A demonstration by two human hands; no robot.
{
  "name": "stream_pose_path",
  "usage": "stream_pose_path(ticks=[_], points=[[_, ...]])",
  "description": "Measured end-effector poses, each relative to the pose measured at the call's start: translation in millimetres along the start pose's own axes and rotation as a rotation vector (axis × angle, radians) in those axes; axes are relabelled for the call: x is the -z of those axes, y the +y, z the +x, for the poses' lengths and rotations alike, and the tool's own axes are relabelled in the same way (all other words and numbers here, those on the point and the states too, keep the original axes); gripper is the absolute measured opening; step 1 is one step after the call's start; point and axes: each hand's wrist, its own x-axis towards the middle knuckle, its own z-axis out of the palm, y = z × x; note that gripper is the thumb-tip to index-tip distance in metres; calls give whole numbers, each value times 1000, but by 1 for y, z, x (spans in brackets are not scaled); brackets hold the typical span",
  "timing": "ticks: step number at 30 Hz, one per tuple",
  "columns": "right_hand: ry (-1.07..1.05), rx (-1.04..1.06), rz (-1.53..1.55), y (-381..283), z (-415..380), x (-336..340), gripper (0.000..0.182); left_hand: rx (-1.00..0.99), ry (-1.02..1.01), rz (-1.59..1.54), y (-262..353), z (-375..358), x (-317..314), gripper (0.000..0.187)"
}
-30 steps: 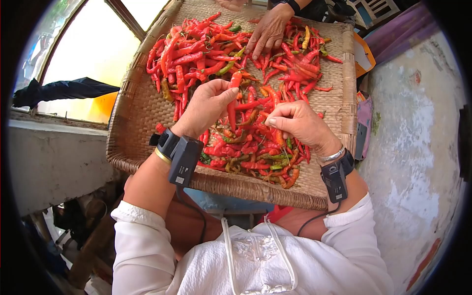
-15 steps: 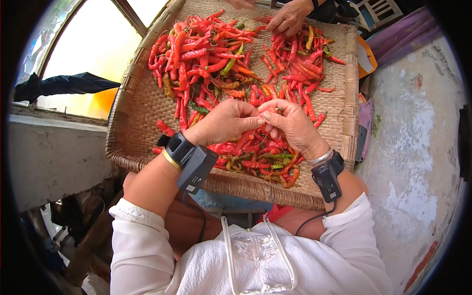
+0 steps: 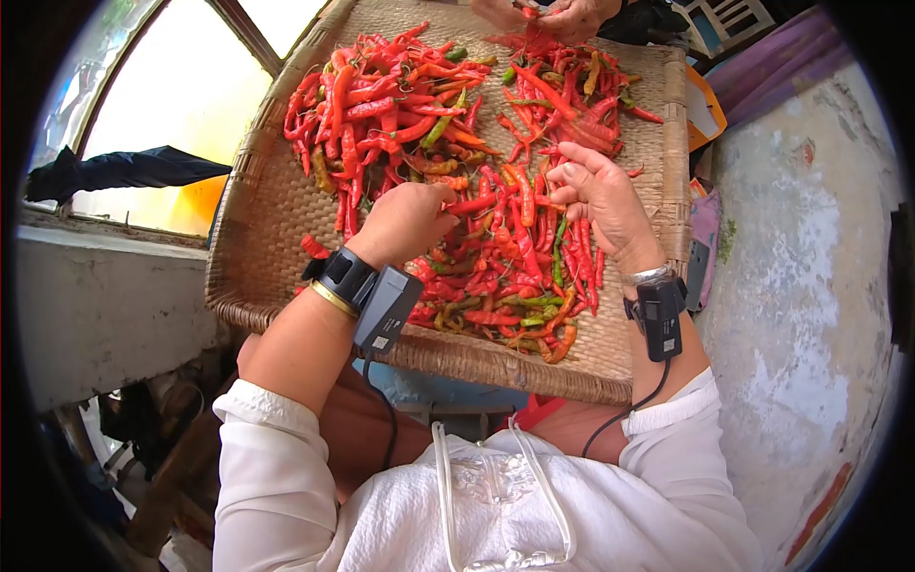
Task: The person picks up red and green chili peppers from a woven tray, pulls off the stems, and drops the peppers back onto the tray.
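Red chili peppers [image 3: 381,105], with some green and orange ones among them, lie heaped in a shallow woven tray [image 3: 272,257]. My left hand [image 3: 408,224] is closed above the middle of the tray, and a red chili pepper [image 3: 473,204] sticks out to the right from its fingertips. To the right, my right hand [image 3: 610,205] hovers over the peppers, its fingers apart and nothing visible in them. Between and below my hands spreads the near heap of peppers [image 3: 496,286].
At the tray's far edge, another person's hands [image 3: 562,17] hold a red pepper over the back right heap [image 3: 572,95]. A folded dark umbrella [image 3: 143,167] rests by the window on the left. A stained wall [image 3: 801,238] stands on the right.
My hands, together half a second ago, have moved apart, left hand leftward and right hand rightward. The other person's hands have drawn back from the heap with a pepper.
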Motion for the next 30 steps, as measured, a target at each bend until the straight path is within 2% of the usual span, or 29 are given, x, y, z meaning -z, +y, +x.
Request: stream_pose_path(ticks=[1,3,4,6,8,11,13,15,16,17,19,21,23,24,25,27,28,30], points=[[1,1,0,7,2,-4,47,37,-126,59,1,-1,1,27],[-107,203,-990,25,5,-12,42,34,-139,60,5,-1,3,27],[-109,202,-990,32,2,-15,42,30,-150,61,7,-2,4,27],[-65,486,-1257,44,-6,-20,31,1,-107,57,1,-2,-4,27],[-56,496,-1238,47,-5,-21,26,-30,-61,54,-3,-1,-7,27],[-25,514,-1134,52,2,-18,18,-49,-97,59,-1,0,-6,28],[-13,524,-1052,40,1,-21,14,-84,1,-50,1,-1,-4,23],[-67,62,-584,10,-8,-23,9,-21,33,-168,5,1,1,19],[-93,9,-433,-8,-17,-27,12,37,61,-282,7,1,4,16],[-94,10,-436,-18,-21,-26,12,37,63,-284,9,1,7,16],[-175,-31,-383,-33,-28,-14,11,152,87,-536,13,-1,15,17],[-206,-39,-356,-39,-29,-9,17,178,68,-561,17,-3,22,17],[-55,275,209,-40,-29,-20,37,210,67,-814,16,-3,23,17],[-112,281,178,-35,-24,-14,50,201,90,-850,19,-3,26,15],[-108,283,180,-26,-22,-12,50,198,86,-848,21,-4,29,15],[-74,222,-270,-12,-19,-16,48,211,81,-1073,24,-5,32,14],[-72,220,-270,-10,-21,-24,48,204,49,-1104,26,-6,33,15],[-225,305,-718,-6,-27,-42,39,202,-10,-1170,31,-7,34,16]])
